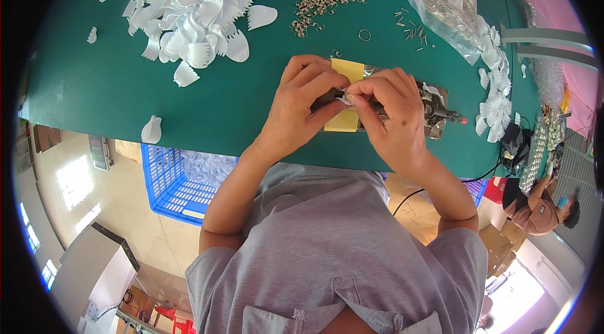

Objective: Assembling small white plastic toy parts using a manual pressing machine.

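My left hand (301, 104) and my right hand (393, 111) meet over a metal fixture at the table's near side. Both are closed, thumbs and fingertips pinching a small white plastic piece (343, 100) between them. It looks like a hair claw clip half, mostly covered by my fingers. Beneath the hands, a yellow sheet (345, 121) lies across the metal fixture (436, 107), whose lever ends in a red tip. At the far left is a heap of white toothed claw clip halves (201, 16). Small metal springs (321, 4) are piled beyond my hands.
Loose metal pins (415, 33) and a metal ring (364, 35) lie right of the springs. A clear bag (443, 0) of metal parts stands farther right, near a row of white pieces (497, 89). Below the table edge is a blue crate (165, 177). Another person (538, 208) is at right.
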The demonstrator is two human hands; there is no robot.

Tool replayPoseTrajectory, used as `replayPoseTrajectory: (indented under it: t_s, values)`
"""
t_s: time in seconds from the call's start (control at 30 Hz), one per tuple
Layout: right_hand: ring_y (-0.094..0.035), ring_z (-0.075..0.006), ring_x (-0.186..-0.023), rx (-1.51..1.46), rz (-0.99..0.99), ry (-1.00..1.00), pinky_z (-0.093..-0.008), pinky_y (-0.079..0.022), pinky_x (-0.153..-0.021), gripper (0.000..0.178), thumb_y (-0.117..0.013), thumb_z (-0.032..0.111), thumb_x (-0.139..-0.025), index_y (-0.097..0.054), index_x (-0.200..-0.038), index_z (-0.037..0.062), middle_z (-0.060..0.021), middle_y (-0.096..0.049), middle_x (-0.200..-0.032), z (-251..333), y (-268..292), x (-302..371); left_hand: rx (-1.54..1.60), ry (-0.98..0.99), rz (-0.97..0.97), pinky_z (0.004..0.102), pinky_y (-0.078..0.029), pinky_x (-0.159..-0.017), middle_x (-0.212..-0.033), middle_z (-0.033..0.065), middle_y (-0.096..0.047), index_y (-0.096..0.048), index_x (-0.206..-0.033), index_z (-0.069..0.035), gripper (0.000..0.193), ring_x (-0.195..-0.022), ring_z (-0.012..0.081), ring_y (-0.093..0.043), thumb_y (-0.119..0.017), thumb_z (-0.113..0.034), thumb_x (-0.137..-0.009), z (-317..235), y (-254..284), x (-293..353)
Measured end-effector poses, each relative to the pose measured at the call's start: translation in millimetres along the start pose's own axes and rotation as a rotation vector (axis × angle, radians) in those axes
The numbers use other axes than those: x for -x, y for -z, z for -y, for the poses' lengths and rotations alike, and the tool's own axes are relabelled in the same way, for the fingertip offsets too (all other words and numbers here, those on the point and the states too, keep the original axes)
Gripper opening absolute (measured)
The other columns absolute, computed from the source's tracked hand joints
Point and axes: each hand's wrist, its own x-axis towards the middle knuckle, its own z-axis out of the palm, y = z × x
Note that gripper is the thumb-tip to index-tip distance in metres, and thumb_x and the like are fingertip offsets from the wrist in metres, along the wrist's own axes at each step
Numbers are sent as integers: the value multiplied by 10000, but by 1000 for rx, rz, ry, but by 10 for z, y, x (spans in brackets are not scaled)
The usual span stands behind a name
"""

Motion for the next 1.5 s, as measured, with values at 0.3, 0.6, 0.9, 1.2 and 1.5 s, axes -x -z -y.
replayPoseTrajectory:
  t_s: [0.3, 0.6, 0.9, 1.2, 1.5]
  values:
    - [-591, -198, -800, -75, 161, -225, -373, -431, -789, 113, -815, 78, -805, -714, -849, 103, 18, -669, -795, 45, 110, -121, -59, -78, 6, 393, -533, -876, -1086, 63, -687, -699, -1066, -54, 318, -1039, 264, -648, -825, 5, -780, -6, 20, -20]
    - [-531, 6, -723, -473, 337, -476, -201, -418, -622, 83, -777, 38, -909, -709, -953, 24, 42, -674, -867, -118, 152, -200, 223, 183, 69, 286, -532, -683, -1010, 55, -675, -690, -1049, -11, 288, -799, 156, -660, -845, 25, -808, -52, -26, -62]
    - [-669, -102, -861, 38, -507, -414, -261, -537, -794, 113, -705, 68, -1000, -755, -1093, 30, -40, -729, -1009, -777, 771, 560, 112, 96, 62, 281, -539, -756, -1000, 54, -729, -746, -1000, -37, 276, -892, 152, -686, -891, 15, -771, -9, 5, -87]
    - [-643, -285, -969, 438, -216, -545, -391, -509, -877, 94, -678, 71, -1000, -751, -1037, 26, -99, -727, -1018, -1217, 1046, 1223, 123, 71, 81, 281, -545, -791, -1020, 63, -742, -754, -980, -24, 264, -919, 158, -694, -897, 22, -763, 45, -3, -76]
    - [-642, -247, -897, -28, 34, 297, -384, -524, -762, 228, -837, 55, -767, -757, -977, 96, -34, -696, -932, -124, 501, -1, 160, 60, 26, 260, -525, -699, -946, 32, -698, -739, -996, -38, 270, -808, 130, -651, -895, -12, -777, 52, -30, -72]
